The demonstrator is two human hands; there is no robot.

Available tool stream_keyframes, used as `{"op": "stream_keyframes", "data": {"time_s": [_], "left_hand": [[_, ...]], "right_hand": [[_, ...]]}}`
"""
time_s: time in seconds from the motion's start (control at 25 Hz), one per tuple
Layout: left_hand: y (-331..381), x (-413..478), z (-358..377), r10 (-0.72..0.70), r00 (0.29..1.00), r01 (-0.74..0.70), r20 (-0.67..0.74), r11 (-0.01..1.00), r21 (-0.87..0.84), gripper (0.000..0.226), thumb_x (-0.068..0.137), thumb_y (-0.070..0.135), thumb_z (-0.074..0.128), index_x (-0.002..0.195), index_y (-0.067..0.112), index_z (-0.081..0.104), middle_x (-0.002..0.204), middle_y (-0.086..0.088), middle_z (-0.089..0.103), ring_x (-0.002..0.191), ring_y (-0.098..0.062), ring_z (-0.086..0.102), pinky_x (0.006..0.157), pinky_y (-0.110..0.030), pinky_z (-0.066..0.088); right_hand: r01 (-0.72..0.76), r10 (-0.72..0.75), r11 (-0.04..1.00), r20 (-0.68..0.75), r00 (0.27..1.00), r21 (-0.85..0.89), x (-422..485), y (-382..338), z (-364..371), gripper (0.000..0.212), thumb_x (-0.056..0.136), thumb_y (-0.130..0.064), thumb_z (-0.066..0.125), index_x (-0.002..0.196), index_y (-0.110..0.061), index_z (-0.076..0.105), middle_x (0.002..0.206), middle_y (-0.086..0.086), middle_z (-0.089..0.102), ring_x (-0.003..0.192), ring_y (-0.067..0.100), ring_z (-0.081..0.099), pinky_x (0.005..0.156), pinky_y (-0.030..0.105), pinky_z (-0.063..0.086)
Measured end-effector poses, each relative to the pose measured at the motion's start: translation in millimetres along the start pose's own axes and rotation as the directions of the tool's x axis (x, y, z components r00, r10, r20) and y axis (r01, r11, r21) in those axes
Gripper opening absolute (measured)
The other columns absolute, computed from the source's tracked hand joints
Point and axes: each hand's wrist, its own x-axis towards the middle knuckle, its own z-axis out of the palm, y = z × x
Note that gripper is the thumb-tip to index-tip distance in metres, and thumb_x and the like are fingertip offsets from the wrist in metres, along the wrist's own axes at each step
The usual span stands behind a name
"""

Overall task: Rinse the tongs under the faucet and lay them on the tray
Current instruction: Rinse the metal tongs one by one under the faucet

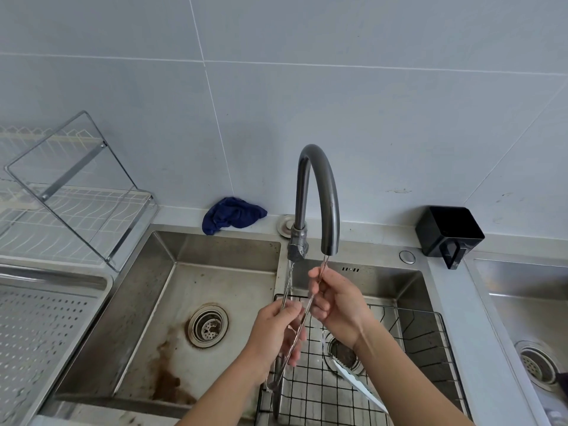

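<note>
Metal tongs [308, 307] are spread in a V below the dark curved faucet [316, 179]. Their joined end hangs low near the divider between the basins. My left hand [276, 330] grips one arm and my right hand [335, 305] pinches the other, higher up beside the spout. A thin stream of water runs down by the tongs' upper ends. The perforated steel tray [40, 327] sits at the far left, beside the left basin.
A black wire grid [415, 333] lies in the right basin, with a white-tipped serrated utensil [359, 382] on it. A dish rack [61, 195] stands behind the tray. A blue cloth [230, 215] and a black holder [448, 232] sit on the back ledge.
</note>
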Motion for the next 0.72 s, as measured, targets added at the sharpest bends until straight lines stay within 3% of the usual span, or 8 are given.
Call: {"op": "stream_keyframes", "data": {"time_s": [0.12,0.24,0.32,0.36,0.44,0.52,0.6,0.72], "left_hand": [[0.9,-0.5,3.3,-0.005,1.000,0.006,0.021,0.999,-0.041,0.020,0.096,0.021,0.064,0.093,0.001,0.060,0.066,-0.018,0.062,0.040,-0.024,0.052,0.039,-0.025,0.040],[0.6,3.1,2.7,-0.001,1.000,0.000,-0.009,0.997,-0.080,0.014,0.095,0.015,0.063,0.092,0.002,0.061,0.066,-0.018,0.062,0.041,-0.024,0.051,0.039,-0.025,0.039],[0.5,5.7,2.0,0.000,1.000,-0.002,-0.021,0.996,-0.085,0.014,0.094,0.015,0.064,0.091,0.002,0.060,0.066,-0.018,0.063,0.041,-0.025,0.052,0.039,-0.025,0.040],[-0.3,7.0,2.4,0.006,1.000,-0.008,-0.030,0.998,-0.065,0.015,0.093,0.015,0.066,0.090,0.001,0.060,0.066,-0.017,0.063,0.040,-0.025,0.053,0.038,-0.025,0.040],[-3.4,9.4,4.3,0.039,0.996,-0.037,-0.083,0.999,0.023,0.019,0.090,0.016,0.072,0.090,0.002,0.059,0.064,-0.013,0.063,0.040,-0.025,0.052,0.037,-0.026,0.039],[-9.4,11.6,6.1,0.130,0.977,-0.086,-0.168,0.965,0.248,0.021,0.087,0.024,0.076,0.086,0.011,0.060,0.066,-0.004,0.063,0.045,-0.025,0.054,0.040,-0.032,0.042],[-16.1,10.8,7.6,0.261,0.936,-0.092,-0.236,0.830,0.551,0.016,0.086,0.036,0.075,0.085,0.029,0.061,0.072,0.007,0.068,0.060,-0.018,0.061,0.055,-0.036,0.049],[-17.8,8.8,9.5,0.417,0.865,-0.106,-0.280,0.696,0.710,0.017,0.085,0.042,0.071,0.085,0.037,0.055,0.071,0.012,0.066,0.063,-0.004,0.058,0.055,-0.027,0.041]], "right_hand": [[-0.066,0.064,0.995,0.032,0.997,0.079,0.7,-0.5,2.2,0.034,0.103,-0.038,0.055,0.083,-0.013,0.066,0.064,0.000,0.053,0.040,0.006,0.031,0.036,0.019,0.030],[-0.045,0.024,0.988,0.141,0.990,0.150,-1.8,-0.7,1.0,0.010,0.098,-0.016,0.061,0.099,-0.010,0.069,0.078,0.002,0.060,0.046,0.006,0.040,0.044,0.020,0.038],[-0.002,-0.011,0.990,0.089,0.996,0.138,-1.5,2.9,1.4,0.011,0.098,-0.013,0.061,0.097,-0.009,0.072,0.078,0.006,0.062,0.045,0.008,0.042,0.043,0.021,0.039],[0.051,-0.051,0.998,0.007,0.999,0.048,0.1,5.7,2.2,0.015,0.100,-0.016,0.060,0.092,-0.009,0.072,0.074,0.007,0.063,0.043,0.009,0.042,0.041,0.023,0.039],[0.141,-0.211,0.926,-0.168,0.963,-0.349,2.5,9.3,4.9,0.023,0.104,-0.019,0.056,0.087,-0.011,0.070,0.069,0.007,0.068,0.042,0.013,0.048,0.042,0.029,0.044],[0.110,-0.366,0.665,-0.193,0.910,-0.739,3.5,7.6,7.1,0.023,0.104,-0.015,0.051,0.090,-0.017,0.069,0.071,0.004,0.074,0.046,0.015,0.060,0.051,0.037,0.056],[0.047,-0.417,0.472,-0.176,0.892,-0.880,4.5,3.5,8.0,0.026,0.103,-0.016,0.047,0.088,-0.019,0.067,0.068,0.004,0.073,0.047,0.017,0.067,0.055,0.040,0.061],[0.050,-0.493,0.463,-0.210,0.845,-0.885,3.0,4.6,10.2,0.035,0.106,-0.025,0.047,0.073,-0.025,0.058,0.058,0.003,0.067,0.039,0.015,0.061,0.044,0.034,0.054]]}}
